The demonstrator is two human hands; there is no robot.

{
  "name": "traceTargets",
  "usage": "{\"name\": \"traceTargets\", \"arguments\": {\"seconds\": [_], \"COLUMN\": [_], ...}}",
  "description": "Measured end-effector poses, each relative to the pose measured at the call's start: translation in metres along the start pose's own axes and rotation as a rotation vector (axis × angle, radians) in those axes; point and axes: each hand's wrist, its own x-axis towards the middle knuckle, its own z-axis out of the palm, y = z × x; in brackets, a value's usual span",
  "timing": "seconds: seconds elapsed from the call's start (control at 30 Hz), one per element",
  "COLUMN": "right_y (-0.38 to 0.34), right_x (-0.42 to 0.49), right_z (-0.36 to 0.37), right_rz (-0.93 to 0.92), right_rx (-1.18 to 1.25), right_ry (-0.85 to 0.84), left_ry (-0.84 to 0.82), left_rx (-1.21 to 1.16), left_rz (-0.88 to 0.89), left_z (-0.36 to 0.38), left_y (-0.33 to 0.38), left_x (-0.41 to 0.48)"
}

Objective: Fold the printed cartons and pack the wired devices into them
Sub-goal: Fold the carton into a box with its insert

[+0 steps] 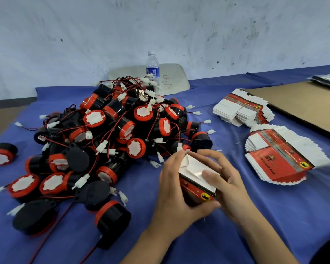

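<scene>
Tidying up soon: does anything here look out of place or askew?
One wired device lies alone at the left, apart from the pile, and the nearer stack of flat cartons is fanned out askew. No damage shows.

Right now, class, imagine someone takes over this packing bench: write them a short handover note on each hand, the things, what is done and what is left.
Left hand: grips the carton from its left side.
Right hand: holds the other side, thumb on a white end flap.
Devices: heaped loose on the blue cloth, left of the hands.
Flat cartons: two stacks to the right.
Done: one carton opened into a box; whether a device is inside cannot be seen.
Left: close its flaps, then fold and fill the rest.
</scene>
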Motion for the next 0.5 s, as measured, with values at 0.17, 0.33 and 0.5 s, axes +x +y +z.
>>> {"name": "traceTargets", "arguments": {"seconds": [0.17,0.33,0.5], "right_y": [-0.0036,-0.0017,-0.0011], "right_x": [-0.0023,-0.0039,-0.0041], "right_z": [0.0066,0.0067,0.0100], "right_rz": [-0.142,-0.076,-0.158], "right_rx": [-0.105,-0.156,-0.288], "right_ry": [0.081,0.054,0.076], "left_ry": [0.077,0.051,0.021], "left_rx": [0.154,0.244,0.249], "left_rz": [0.065,0.143,0.142], "left_z": [0.0042,-0.0012,-0.0001], "left_y": [0.0035,-0.0044,-0.0044], "left_x": [0.0041,0.0048,0.0057]}}
